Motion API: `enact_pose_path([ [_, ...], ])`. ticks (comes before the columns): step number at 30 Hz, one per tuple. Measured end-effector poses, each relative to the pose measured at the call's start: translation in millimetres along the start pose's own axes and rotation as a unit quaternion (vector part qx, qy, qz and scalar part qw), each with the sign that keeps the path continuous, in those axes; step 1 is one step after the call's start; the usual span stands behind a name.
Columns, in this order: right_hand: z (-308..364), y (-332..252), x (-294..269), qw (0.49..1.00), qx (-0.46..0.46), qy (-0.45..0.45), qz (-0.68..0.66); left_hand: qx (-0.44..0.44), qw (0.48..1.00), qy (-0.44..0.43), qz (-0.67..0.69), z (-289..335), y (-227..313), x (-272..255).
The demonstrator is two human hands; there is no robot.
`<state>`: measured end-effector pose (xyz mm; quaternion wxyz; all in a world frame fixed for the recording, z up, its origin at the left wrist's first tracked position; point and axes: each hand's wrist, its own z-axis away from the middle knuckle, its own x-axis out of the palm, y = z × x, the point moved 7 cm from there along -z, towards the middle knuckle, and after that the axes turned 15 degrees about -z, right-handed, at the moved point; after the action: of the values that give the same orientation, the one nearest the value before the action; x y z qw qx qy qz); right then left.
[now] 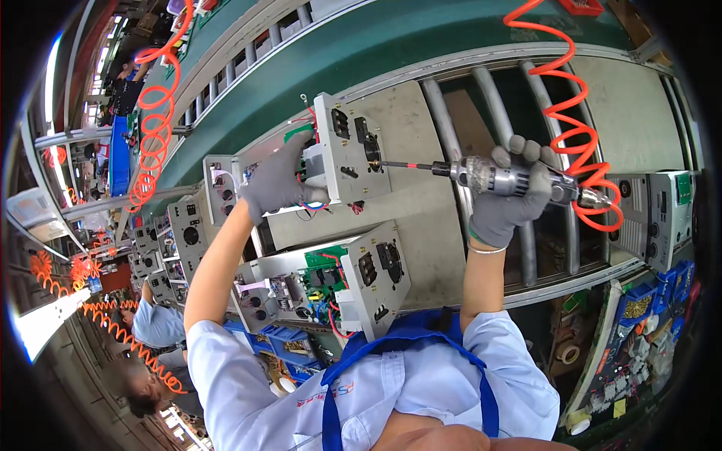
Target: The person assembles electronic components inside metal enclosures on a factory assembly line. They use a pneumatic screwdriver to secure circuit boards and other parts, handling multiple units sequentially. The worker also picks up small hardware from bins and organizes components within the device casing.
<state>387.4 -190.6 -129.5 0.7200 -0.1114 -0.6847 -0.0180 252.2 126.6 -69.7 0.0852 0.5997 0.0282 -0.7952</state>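
I have the right gloved hand (519,207) toward 3 o'clock, its fingers wrapped firmly around a metal-bodied power screwdriver (481,174). The slim bit (411,165) points toward 9 o'clock, its tip at the black round fitting (371,149) on the front panel (365,188) of an open electronics chassis, just above centre toward 12 o'clock; I cannot tell whether tip and panel touch.

The left gloved hand (277,180) reaches into that chassis at 10 o'clock, fingers bent beside a grey block (314,164) and a green circuit board (295,133). Some fingertips are hidden, so I cannot tell if they pinch anything.

At 7 o'clock I see a second open chassis (376,259), with boards and loose wires inside. Steel rollers (492,105) run at 1 o'clock, and an orange coiled hose (579,146) hangs at 2 o'clock, looping near the screwdriver's rear end. Another orange coiled hose (154,143) hangs at 10 o'clock. Blue parts bins (638,293) sit at 4 o'clock; a co-worker (158,325) is at 8 o'clock.
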Motion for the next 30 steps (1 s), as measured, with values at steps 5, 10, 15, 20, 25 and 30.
enact_pose_path([
  [5, 1.1, 24.9, -38.0, 0.999, 0.037, 0.033, 0.022, -0.070, 0.984, -0.158, -0.033, -14.9, 16.6, 4.5],
  [10, 3.1, 35.9, -48.0, 0.998, 0.062, 0.033, -0.003, -0.106, 0.994, -0.038, -0.011, 4.8, 14.0, 19.1],
  [15, 6.0, 44.6, -51.4, 0.996, 0.082, 0.041, -0.010, -0.084, 0.996, 0.015, 0.037, 5.7, 14.1, 20.6],
  [20, 11.9, 54.5, -56.6, 0.994, 0.091, 0.066, 0.002, -0.081, 0.991, -0.018, 0.103, -1.0, 11.4, 23.2],
  [25, 10.2, 59.2, -64.4, 0.993, 0.093, 0.073, -0.002, -0.069, 0.994, -0.007, 0.086, 1.2, 12.2, 26.0],
  [30, 12.5, 59.8, -63.7, 0.992, 0.096, 0.084, -0.007, -0.069, 0.993, 0.018, 0.094, 4.8, 10.5, 31.6],
])
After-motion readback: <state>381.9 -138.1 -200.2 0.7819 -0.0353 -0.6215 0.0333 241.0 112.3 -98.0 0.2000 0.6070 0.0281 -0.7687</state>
